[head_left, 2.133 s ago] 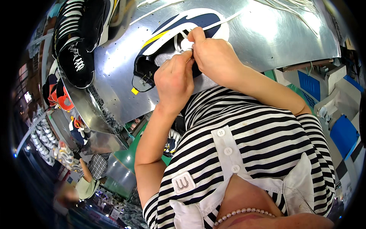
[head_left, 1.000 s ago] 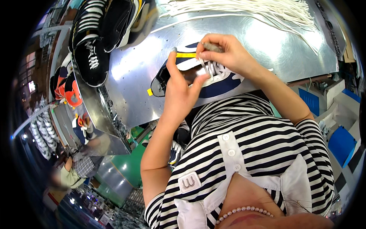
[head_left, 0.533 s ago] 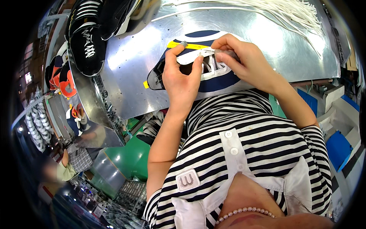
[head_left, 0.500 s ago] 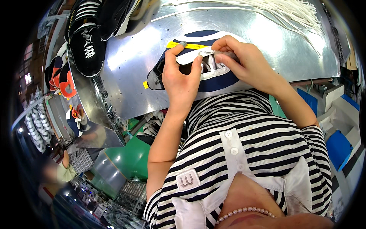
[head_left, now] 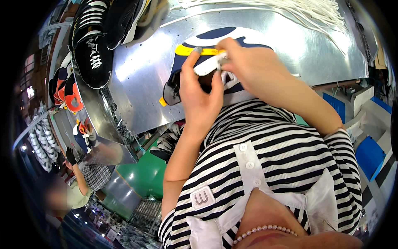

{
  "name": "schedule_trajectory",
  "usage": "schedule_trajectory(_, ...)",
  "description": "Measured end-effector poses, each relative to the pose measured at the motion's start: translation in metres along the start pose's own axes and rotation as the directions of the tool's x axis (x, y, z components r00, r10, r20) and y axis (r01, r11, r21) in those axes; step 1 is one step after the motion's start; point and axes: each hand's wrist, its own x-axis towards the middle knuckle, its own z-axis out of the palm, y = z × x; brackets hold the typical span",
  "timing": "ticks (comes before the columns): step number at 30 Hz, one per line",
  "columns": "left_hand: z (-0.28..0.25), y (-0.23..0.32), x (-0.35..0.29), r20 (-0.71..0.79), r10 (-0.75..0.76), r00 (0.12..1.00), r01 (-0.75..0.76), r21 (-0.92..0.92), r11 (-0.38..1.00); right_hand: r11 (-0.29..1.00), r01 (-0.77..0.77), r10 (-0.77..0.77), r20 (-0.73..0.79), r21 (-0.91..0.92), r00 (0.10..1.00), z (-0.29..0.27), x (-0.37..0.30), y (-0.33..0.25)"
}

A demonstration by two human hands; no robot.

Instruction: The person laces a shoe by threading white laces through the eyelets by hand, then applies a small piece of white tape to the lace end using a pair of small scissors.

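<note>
A navy and white shoe upper [head_left: 215,34] with a yellow stripe lies on its side on the metal table, its opening facing me. My left hand [head_left: 199,97] grips it near the opening: the index finger presses the yellow stripe and the thumb reaches to the opening's edge. A white eyelet strip [head_left: 206,65] stands up between my hands. My right hand [head_left: 248,62] is closed, its fingertips pinched at the right end of that strip. Whether a lace is also between those fingertips is hidden. The right hand covers much of the shoe's right half.
A bundle of white laces [head_left: 319,18] lies along the far side of the metal table [head_left: 145,95]. Black shoes [head_left: 93,62] stand at the far left, with orange-lined shoes [head_left: 74,97] beyond the edge. A co-worker [head_left: 78,191] is at lower left; white and blue boxes [head_left: 369,157] are at right.
My right hand has moved left along the opening, closer to my left hand, and turned over the shoe. The white strip is lifted more. The co-worker's dark-gloved hand has come into view.
</note>
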Motion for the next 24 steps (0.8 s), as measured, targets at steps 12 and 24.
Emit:
schedule_trajectory(12,-0.013,-0.004,0.028,0.096,-0.138,0.986,0.15,-0.125,0.981,0.803,-0.237,0.343,-0.098,0.547,0.934,0.011,-0.004,0.032)
schedule_trajectory(24,0.003,-0.013,0.026,-0.054,-0.088,0.995,0.09,0.036,0.995,0.933,-0.161,0.166,0.014,0.323,0.986,-0.005,-0.006,0.032)
